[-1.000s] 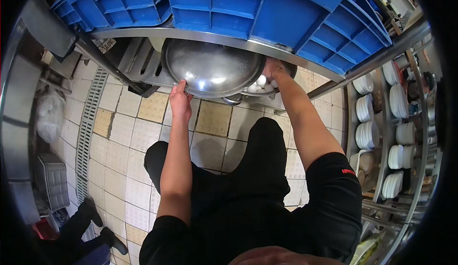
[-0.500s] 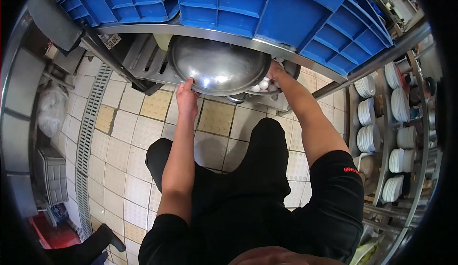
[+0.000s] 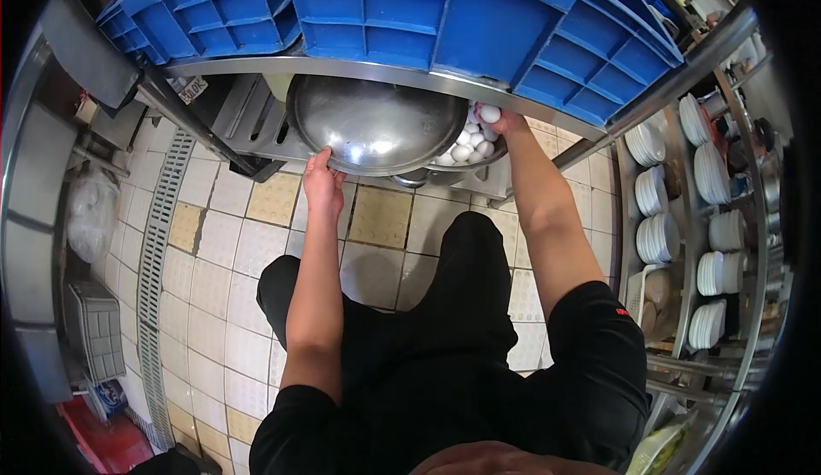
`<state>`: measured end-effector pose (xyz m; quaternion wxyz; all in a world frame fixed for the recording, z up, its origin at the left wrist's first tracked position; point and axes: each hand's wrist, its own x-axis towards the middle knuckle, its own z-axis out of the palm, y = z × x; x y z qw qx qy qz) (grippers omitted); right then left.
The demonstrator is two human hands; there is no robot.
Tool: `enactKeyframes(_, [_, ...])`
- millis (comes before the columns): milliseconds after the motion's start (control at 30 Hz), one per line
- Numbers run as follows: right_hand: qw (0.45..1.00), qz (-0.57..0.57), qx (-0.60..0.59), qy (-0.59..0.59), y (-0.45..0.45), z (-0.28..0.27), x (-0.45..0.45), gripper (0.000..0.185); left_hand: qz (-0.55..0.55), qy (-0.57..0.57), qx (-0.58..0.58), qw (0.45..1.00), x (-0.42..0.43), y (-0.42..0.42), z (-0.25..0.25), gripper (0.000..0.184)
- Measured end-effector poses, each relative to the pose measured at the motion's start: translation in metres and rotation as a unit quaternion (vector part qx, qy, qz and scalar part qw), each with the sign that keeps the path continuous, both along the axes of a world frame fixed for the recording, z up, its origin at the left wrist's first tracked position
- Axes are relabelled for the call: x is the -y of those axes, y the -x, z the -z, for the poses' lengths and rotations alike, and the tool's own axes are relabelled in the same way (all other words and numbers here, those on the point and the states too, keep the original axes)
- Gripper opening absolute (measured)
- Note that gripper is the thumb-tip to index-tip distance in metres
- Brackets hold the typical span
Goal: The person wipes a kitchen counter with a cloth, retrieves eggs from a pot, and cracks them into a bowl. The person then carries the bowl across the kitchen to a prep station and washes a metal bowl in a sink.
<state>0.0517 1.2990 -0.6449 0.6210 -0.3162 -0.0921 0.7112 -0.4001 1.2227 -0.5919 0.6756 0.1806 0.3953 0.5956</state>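
My left hand (image 3: 322,182) grips the near-left rim of a large, round metal lid (image 3: 376,124), its fingers closed on the edge. Under the lid's right side shows a metal pot (image 3: 494,159) with several white eggs (image 3: 463,152) in it. Above these eggs, my right hand (image 3: 513,123) is closed around a white egg (image 3: 490,114); some of its fingers are hidden behind the egg. The lid covers the left part of the pot.
Blue plastic crates (image 3: 368,13) sit on a steel shelf (image 3: 419,75) right above the pot. Stacked white plates (image 3: 657,237) line a rack on the right. A drain grate (image 3: 152,278) crosses the tiled floor (image 3: 256,304) at the left.
My right hand has come up from among the eggs, now with eggs visible in and below it. The lid and my left hand appear slightly further left as the view shifts.
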Motion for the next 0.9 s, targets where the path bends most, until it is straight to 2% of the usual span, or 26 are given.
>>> enactKeyframes(100, [0.990,0.112,-0.084,0.002,0.035,-0.039,0.024,0.035,-0.012,0.010,0.004,1.000,-0.002,0.000,0.000,0.008])
enactKeyframes(200, [0.968,0.222,-0.112,0.037,0.045,-0.043,0.020,0.037,-0.015,0.004,0.018,1.000,-0.003,0.001,0.003,0.010])
enactKeyframes(567, [0.966,0.236,-0.098,0.051,0.041,-0.025,0.013,0.039,-0.012,0.016,0.059,0.998,-0.010,0.002,0.019,0.015])
enactKeyframes(667, [0.962,0.250,-0.102,0.038,0.055,-0.046,0.023,0.037,0.001,0.007,0.076,0.997,-0.012,0.003,0.022,0.018])
enactKeyframes(733, [0.960,0.253,-0.107,0.047,0.049,-0.038,0.017,0.036,0.003,0.012,0.073,0.997,-0.011,0.001,0.018,0.019])
enactKeyframes(833, [0.972,0.222,-0.046,0.064,0.041,-0.021,0.010,0.035,0.004,0.019,0.081,0.997,-0.008,-0.001,0.013,0.020])
enactKeyframes(900, [0.968,0.212,0.103,0.086,0.044,-0.002,-0.001,0.034,0.007,0.017,0.085,0.996,-0.006,-0.002,0.010,0.020])
